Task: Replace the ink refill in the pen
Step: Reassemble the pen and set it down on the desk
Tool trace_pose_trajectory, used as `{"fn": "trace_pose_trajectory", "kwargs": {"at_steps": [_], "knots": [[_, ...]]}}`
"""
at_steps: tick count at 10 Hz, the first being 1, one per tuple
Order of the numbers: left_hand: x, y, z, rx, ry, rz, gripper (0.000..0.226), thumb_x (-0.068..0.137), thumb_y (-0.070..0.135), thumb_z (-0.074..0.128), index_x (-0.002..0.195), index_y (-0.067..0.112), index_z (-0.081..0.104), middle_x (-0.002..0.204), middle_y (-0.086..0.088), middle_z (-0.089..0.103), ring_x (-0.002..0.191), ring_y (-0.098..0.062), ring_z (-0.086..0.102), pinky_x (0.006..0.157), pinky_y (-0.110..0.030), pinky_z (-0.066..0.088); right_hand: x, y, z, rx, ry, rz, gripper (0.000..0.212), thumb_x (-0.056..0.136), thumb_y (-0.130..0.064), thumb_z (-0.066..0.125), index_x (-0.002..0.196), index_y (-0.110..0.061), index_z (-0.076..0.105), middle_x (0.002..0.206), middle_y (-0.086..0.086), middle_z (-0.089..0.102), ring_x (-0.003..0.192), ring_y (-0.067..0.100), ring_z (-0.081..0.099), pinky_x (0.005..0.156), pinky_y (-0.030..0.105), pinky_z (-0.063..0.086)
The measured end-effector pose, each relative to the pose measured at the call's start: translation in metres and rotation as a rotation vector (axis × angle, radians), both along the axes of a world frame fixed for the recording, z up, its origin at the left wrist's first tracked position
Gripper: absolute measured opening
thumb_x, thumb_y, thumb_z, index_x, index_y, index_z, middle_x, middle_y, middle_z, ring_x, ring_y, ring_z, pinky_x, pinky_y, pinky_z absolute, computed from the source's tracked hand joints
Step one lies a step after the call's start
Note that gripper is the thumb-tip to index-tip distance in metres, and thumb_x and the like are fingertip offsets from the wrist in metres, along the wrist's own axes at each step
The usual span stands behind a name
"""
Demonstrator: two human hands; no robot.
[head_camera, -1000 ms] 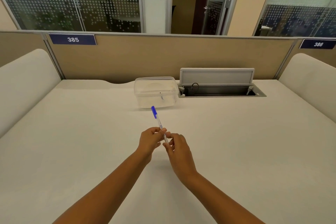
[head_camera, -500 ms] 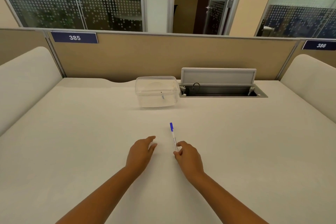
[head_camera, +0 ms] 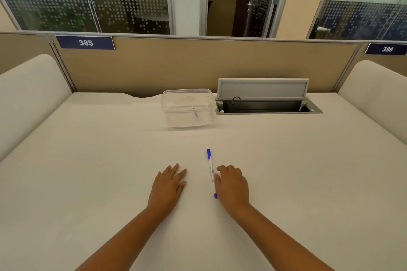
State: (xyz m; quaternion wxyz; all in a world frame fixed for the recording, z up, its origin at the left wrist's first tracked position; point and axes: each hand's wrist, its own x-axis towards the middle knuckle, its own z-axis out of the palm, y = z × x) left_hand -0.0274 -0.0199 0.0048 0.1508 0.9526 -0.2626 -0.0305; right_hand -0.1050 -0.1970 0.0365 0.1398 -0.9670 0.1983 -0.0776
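Pale and cloth-covered, the desk [head_camera: 88, 182] carries both hands flat on its surface. No object is gripped: the fingers of the left hand [head_camera: 168, 185] are laid out straight and close together, while those of the right hand [head_camera: 232, 185] are loosely bent, its thumb side touching or just beside the pen [head_camera: 211, 171]. A second ago the pen was pinched between both hands above the desk; it has since been laid down and released, capped, blue at both ends, pointing away from the person. From this the refill step is judged finished or paused. Farther back, a clear plastic box [head_camera: 187, 108] is seen beside an opened cable hatch [head_camera: 264, 103], then a beige partition and frosted glass walls.
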Motion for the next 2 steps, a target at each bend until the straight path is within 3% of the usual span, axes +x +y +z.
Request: {"fn": "trace_pose_trajectory", "kwargs": {"at_steps": [1, 2], "knots": [[0.001, 0.001, -0.002, -0.012, 0.010, -0.006, 0.048, 0.096, 0.041, 0.026, 0.143, 0.031, 0.023, 0.156, 0.004, 0.015, 0.144, -0.015, 0.008, 0.116, -0.032, 0.002, 0.000, -0.015, -0.007, -0.036, 0.095, 0.041, 0.045, 0.099, -0.033, 0.026, 0.141, -0.022, 0.031, 0.152, 0.002, 0.030, 0.138, 0.020, 0.026, 0.111, 0.037, 0.023], [0.000, 0.001, -0.003, -0.014, 0.006, -0.003, 0.048, 0.097, 0.039, 0.023, 0.144, 0.030, 0.019, 0.156, 0.004, 0.012, 0.144, -0.015, 0.006, 0.116, -0.033, 0.001, -0.001, -0.030, -0.017, -0.014, 0.186, 0.095, 0.052, 0.099, -0.038, 0.018, 0.148, -0.021, 0.011, 0.159, -0.002, 0.004, 0.146, 0.016, 0.002, 0.118, 0.043, 0.002]]}}
